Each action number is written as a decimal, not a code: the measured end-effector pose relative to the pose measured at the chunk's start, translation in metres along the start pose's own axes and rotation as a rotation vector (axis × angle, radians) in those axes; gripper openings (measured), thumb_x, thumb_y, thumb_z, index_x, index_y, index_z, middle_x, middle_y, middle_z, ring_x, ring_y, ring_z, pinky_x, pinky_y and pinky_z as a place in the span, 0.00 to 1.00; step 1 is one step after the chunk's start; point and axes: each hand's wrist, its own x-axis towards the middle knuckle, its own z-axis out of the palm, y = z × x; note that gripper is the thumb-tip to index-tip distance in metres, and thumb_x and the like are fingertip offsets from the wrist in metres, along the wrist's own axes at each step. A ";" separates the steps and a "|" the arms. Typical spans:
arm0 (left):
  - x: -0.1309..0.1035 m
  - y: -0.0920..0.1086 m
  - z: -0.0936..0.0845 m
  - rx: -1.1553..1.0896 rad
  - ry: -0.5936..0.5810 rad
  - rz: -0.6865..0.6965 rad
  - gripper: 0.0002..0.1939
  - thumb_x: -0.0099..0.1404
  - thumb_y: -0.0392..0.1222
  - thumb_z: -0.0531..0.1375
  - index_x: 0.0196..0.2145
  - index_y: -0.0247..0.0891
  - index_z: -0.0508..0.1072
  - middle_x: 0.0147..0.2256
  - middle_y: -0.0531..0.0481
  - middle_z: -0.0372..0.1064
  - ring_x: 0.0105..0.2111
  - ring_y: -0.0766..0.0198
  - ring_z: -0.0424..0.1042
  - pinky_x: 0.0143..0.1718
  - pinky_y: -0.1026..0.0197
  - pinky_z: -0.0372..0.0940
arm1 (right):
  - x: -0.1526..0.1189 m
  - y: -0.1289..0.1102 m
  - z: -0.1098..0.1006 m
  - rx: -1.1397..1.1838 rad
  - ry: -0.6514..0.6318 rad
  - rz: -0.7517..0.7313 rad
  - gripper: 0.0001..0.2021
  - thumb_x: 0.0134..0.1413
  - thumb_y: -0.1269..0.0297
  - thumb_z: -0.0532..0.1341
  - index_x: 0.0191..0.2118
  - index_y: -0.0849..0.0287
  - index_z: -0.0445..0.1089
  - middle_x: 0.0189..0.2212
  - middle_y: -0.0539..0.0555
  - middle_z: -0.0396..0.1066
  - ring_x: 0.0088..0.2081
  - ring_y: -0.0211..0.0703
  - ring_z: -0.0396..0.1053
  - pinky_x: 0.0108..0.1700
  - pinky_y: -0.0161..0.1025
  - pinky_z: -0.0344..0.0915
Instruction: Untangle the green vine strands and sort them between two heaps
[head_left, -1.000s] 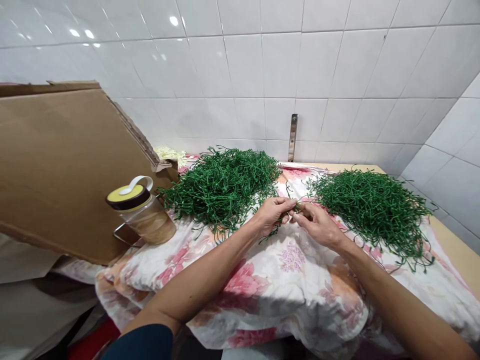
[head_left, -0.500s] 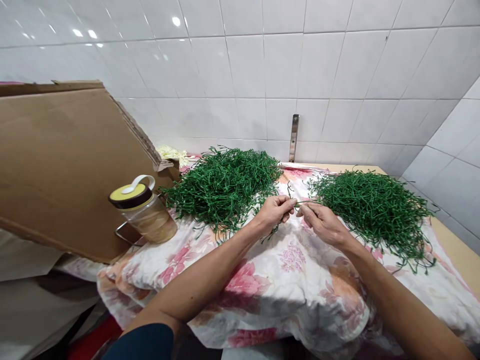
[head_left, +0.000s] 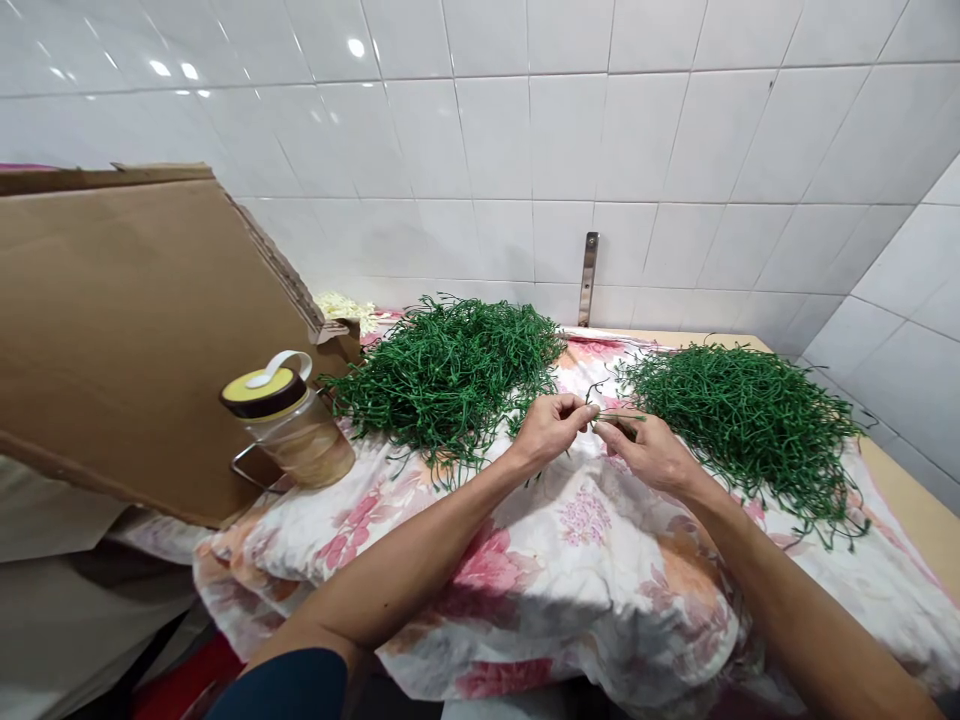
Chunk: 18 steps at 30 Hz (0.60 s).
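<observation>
Between two heaps of thin green stems, my left hand (head_left: 553, 430) pinches a green stem (head_left: 596, 392) whose tip rises above the fingertips. My right hand (head_left: 646, 447) meets it fingertip to fingertip, closed on the same small bunch, with one stem lying across its fingers to the right. The larger green heap (head_left: 450, 375) spreads to the left of my hands, the other green heap (head_left: 750, 425) to the right. Both heaps rest on a floral cloth (head_left: 585, 560). Where exactly the fingers grip the stem is too small to tell.
A jar with a yellow lid (head_left: 289, 425) stands left of the left heap, beside a large cardboard sheet (head_left: 135, 340). Pale yellow pieces (head_left: 349, 310) lie behind. A metal bracket (head_left: 589, 280) is fixed to the tiled wall (head_left: 487, 130).
The stem at my fingertips has shifted, its upper tip now leaning right. My right fingers have curled closer to my left, and a green stem end now shows over my right hand.
</observation>
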 end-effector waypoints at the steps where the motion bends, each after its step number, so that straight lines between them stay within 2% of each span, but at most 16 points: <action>1: 0.000 -0.001 0.000 0.036 0.014 0.025 0.21 0.64 0.55 0.62 0.23 0.36 0.68 0.19 0.57 0.57 0.20 0.72 0.53 0.23 0.64 0.48 | 0.000 -0.001 0.000 0.007 0.001 0.019 0.19 0.66 0.50 0.57 0.29 0.58 0.69 0.23 0.49 0.66 0.26 0.38 0.62 0.27 0.35 0.58; 4: 0.000 -0.005 0.000 0.096 0.052 0.075 0.21 0.66 0.54 0.60 0.24 0.36 0.67 0.21 0.57 0.57 0.22 0.71 0.54 0.24 0.64 0.48 | -0.001 -0.002 -0.001 0.112 0.009 0.130 0.26 0.66 0.43 0.55 0.25 0.59 0.65 0.21 0.49 0.63 0.21 0.35 0.57 0.22 0.35 0.54; 8: -0.003 -0.003 -0.001 0.184 0.086 0.139 0.21 0.68 0.55 0.59 0.25 0.37 0.66 0.22 0.57 0.56 0.23 0.69 0.54 0.26 0.63 0.49 | -0.002 -0.002 -0.002 0.296 0.001 0.239 0.27 0.63 0.39 0.56 0.32 0.61 0.71 0.23 0.48 0.64 0.16 0.31 0.53 0.17 0.33 0.51; 13: -0.009 0.005 0.001 0.261 0.077 0.180 0.21 0.69 0.54 0.58 0.24 0.37 0.66 0.21 0.57 0.55 0.23 0.69 0.54 0.26 0.63 0.49 | -0.002 0.002 -0.002 0.293 -0.077 0.229 0.22 0.60 0.43 0.62 0.36 0.62 0.73 0.22 0.47 0.63 0.17 0.32 0.54 0.16 0.32 0.53; 18: -0.011 0.006 0.002 0.317 0.034 0.208 0.20 0.70 0.51 0.57 0.24 0.36 0.69 0.21 0.56 0.59 0.24 0.69 0.55 0.27 0.64 0.51 | -0.004 0.008 0.006 0.244 -0.131 0.165 0.23 0.67 0.43 0.53 0.37 0.60 0.70 0.25 0.48 0.66 0.19 0.33 0.57 0.18 0.32 0.53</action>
